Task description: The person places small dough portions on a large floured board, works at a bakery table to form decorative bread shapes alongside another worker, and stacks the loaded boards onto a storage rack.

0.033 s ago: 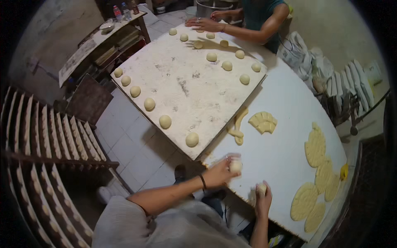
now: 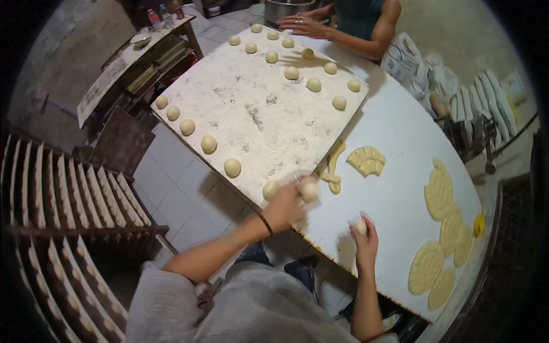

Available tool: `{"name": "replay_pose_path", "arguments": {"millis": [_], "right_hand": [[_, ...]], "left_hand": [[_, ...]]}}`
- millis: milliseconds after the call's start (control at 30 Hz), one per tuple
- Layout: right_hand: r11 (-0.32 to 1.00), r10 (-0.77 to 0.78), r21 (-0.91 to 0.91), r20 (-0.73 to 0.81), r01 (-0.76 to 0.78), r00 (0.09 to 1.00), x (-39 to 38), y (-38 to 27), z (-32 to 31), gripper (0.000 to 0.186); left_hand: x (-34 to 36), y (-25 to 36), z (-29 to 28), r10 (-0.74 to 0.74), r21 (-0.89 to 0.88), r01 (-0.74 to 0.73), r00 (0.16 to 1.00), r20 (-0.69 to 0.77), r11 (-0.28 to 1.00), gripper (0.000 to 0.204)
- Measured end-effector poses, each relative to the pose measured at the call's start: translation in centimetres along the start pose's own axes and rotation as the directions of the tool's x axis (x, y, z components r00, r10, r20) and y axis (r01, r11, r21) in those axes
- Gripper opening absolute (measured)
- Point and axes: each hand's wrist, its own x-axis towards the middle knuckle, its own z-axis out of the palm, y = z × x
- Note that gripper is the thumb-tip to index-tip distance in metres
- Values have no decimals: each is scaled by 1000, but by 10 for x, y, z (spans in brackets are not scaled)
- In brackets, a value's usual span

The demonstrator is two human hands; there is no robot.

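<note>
We hold one dough ball (image 2: 309, 190) in our left hand (image 2: 285, 206), blurred fingers around it, near the front corner of the floured board (image 2: 291, 128). We grip a second ball (image 2: 360, 227) in our right hand (image 2: 368, 241), fingers curled, over the white table (image 2: 394, 217). Beside the board, we observe a notched dough piece (image 2: 366, 161); beyond, a co-worker (image 2: 360, 17).

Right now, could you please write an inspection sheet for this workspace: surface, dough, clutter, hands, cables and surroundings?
Surface: white table, floured board at its left.
Dough: balls on the board; flat sheets, a fan-shaped piece and a strip on the table.
Clutter: small yellow thing at the table's right edge.
Hands: left hand, blurred, holds one ball near the board's edge; right hand holds another ball over the table.
Cables: nothing seen.
Surroundings: racks at left; bags at right; another person's hands by the board's far corner.
</note>
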Motion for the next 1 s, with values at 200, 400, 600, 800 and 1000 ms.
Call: {"name": "replay_pose_path", "arguments": {"millis": [200, 400, 600, 800, 1000], "right_hand": [[724, -540, -333, 270, 604, 797, 91, -125, 191, 49], [728, -541, -405, 157, 553, 827, 97, -92, 158, 50], [869, -193, -488, -195, 75, 962, 167, 136, -17, 48], [913, -179, -407, -423, -9, 888, 301, 99, 16, 44], [988, 125, 123, -305, -92, 944, 312, 86, -9, 63]], "left_hand": [[59, -3, -192, 307, 778, -62, 936, -172, 625, 55], [38, 15, -172, 392, 699, -147, 897, -204, 700, 56], [-42, 27, -53, -129, 61, 133, 990, -64, 989, 21], [-64, -62, 87, -228, 236, 193, 965, 130, 952, 30], [-40, -71, 180, -304, 251, 277, 950, 78, 928, 39]]}}
